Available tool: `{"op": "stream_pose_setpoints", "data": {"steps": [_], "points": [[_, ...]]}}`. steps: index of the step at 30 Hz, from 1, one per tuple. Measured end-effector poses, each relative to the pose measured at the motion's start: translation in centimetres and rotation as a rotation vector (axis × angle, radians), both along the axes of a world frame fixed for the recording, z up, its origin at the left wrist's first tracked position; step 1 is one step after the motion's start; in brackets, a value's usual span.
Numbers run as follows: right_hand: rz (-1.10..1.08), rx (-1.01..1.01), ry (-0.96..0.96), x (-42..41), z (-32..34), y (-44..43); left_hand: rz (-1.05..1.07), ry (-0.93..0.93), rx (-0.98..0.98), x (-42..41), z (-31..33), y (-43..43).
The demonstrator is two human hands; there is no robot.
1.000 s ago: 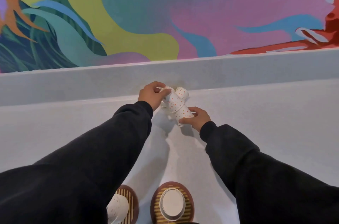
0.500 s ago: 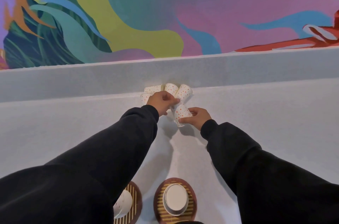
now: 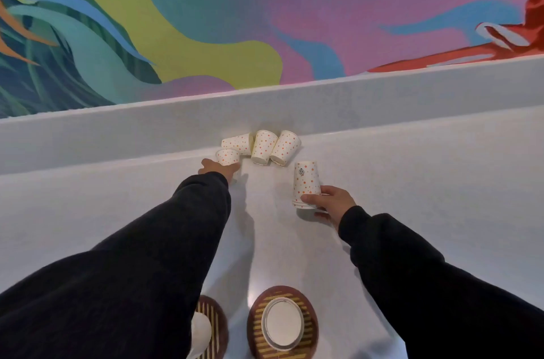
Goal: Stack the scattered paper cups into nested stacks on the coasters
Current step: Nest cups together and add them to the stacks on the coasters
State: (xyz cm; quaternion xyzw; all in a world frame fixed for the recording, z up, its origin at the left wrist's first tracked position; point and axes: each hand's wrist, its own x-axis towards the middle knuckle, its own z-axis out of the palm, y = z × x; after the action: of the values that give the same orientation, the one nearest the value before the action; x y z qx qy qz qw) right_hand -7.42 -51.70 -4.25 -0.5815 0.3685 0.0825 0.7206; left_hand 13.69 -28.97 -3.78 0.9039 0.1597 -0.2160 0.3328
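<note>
- The right hand (image 3: 332, 204) grips a small nested stack of dotted cups (image 3: 306, 184) at its lower rims, mouth down, over the middle of the counter (image 3: 426, 188).
- The left hand (image 3: 220, 170) reaches to a cup (image 3: 228, 156) near the counter's back edge, fingers on it; how firmly it holds I cannot tell.
- Three more cups (image 3: 265, 146) lie tipped against the back ledge.
- Two coasters (image 3: 282, 322) at the near edge each carry a cup.
</note>
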Motion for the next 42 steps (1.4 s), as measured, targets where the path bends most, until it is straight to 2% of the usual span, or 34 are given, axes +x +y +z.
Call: {"op": "stream_pose_setpoints", "data": {"steps": [3, 6, 10, 14, 17, 21, 27, 32, 35, 39, 42], "points": [[0.007, 0.027, -0.004, -0.4, -0.2, 0.4, -0.019, 0.059, -0.033, 0.1, -0.1, -0.6], [0.03, -0.014, -0.004, -0.4, -0.5, 0.6, -0.071, 0.078, 0.04, 0.1, 0.4, -0.4], [0.038, -0.08, -0.015, 0.2, -0.1, 0.8, -0.057, 0.014, 0.028, -0.9, 2.8, 0.7], [0.077, -0.158, -0.038, 1.2, 1.6, 1.5, -0.074, -0.102, -0.245, -0.9, 7.1, 1.6], [0.104, -0.187, -0.07, 2.0, 2.3, 2.1, -0.173, -0.094, -0.395, -1.3, 10.9, 1.6], [0.148, -0.238, -0.145, 2.7, 3.1, 3.2, -0.42, -0.056, -0.351, -2.3, 14.1, 1.4], [0.202, -0.309, -0.272, 3.0, 5.3, 5.6, -0.512, -0.042, -0.33, -3.6, 15.1, 2.0], [0.224, -0.288, -0.344, 2.8, 8.7, 7.9, -0.63, -0.033, -0.33, -5.9, 17.1, 3.3], [0.264, -0.157, -0.388, 1.7, 12.2, 10.3, -0.702, -0.121, -0.38, -7.6, 20.0, 4.8], [0.351, -0.088, -0.479, -0.8, 18.0, 14.3, -0.735, -0.257, -0.494, -11.1, 25.4, 8.2], [0.48, -0.166, -0.532, -3.4, 21.1, 17.1, -0.826, -0.297, -0.472, -14.6, 28.2, 11.6]]}}
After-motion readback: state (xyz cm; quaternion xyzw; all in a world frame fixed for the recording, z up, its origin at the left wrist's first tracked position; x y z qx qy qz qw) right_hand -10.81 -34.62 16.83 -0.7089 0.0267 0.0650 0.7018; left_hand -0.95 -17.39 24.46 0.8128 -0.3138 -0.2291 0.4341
